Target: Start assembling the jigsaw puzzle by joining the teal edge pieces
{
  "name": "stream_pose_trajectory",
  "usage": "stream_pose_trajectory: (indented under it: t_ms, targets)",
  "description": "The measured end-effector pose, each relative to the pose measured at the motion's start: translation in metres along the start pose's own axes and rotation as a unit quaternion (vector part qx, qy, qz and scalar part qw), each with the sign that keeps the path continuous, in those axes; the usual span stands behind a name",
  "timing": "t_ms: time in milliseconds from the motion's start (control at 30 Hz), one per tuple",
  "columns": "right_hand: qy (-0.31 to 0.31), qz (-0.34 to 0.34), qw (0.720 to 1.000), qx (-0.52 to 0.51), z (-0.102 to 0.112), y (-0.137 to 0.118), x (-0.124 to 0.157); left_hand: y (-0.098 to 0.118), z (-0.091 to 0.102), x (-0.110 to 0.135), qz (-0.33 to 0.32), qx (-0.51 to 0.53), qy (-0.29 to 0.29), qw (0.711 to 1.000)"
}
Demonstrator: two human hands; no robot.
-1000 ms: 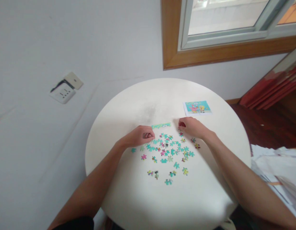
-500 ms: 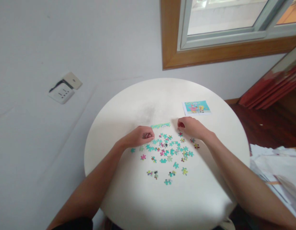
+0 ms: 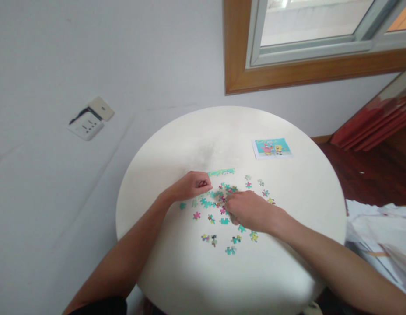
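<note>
Puzzle pieces (image 3: 224, 221), loose, mainly teal, some pink and yellow: scattered mid-tabletop (image 3: 186, 271). Narrow strip (image 3: 222, 172), green and teal: one, flat, beyond the scatter. Left hand (image 3: 195, 185): near the strip, grip loosely curled; contents, if any, cannot be told. Right hand (image 3: 247, 210): over the scatter; grip opening and hold hidden. Picture card (image 3: 272, 147): one, flat, far right side.

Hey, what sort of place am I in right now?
Probably a room in a home, though I can't be certain: there's a wood-framed window, a red curtain and a round white table with jigsaw pieces spread on it.
</note>
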State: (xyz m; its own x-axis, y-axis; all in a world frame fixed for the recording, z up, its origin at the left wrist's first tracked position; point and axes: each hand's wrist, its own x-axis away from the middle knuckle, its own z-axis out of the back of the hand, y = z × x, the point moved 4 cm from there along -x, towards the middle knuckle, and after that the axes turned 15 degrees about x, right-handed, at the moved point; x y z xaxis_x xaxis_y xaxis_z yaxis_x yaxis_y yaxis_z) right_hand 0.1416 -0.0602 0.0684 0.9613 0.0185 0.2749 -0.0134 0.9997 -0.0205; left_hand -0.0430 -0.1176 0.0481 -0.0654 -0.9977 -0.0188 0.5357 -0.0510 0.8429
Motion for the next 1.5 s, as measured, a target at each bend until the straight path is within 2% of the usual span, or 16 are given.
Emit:
stream_pose_trajectory:
  t_ms: [133,333,533,767,1033,1167,1367,1500]
  targets:
    - [0.019,0.009,0.999,0.034,-0.003,-0.011,-0.003,0.000,0.000,0.000,-0.004,0.002,0.002,1.000]
    - [0.014,0.022,0.999,0.034,-0.001,-0.016,-0.001,0.001,0.001,0.000,-0.002,-0.002,0.000,1.000]
    - [0.003,0.004,1.000,0.017,0.002,-0.012,0.000,-0.003,0.002,0.000,0.003,-0.006,0.009,1.000]
    - [0.010,-0.023,1.000,-0.003,-0.007,-0.007,-0.004,-0.002,0.002,-0.001,0.008,-0.005,0.010,1.000]
    - [0.006,-0.029,0.999,0.018,-0.006,-0.006,-0.006,0.000,0.003,-0.001,0.009,-0.006,0.013,1.000]
    - [0.010,-0.036,0.999,0.017,0.000,0.008,-0.002,-0.001,0.003,-0.001,0.011,-0.005,0.022,1.000]
    - [0.060,-0.134,0.989,-0.013,0.006,0.051,0.000,-0.003,0.003,-0.001,0.011,-0.008,0.028,1.000]
    - [0.098,-0.154,0.981,-0.060,0.006,0.071,0.001,-0.003,0.003,-0.002,0.009,-0.007,0.029,1.000]
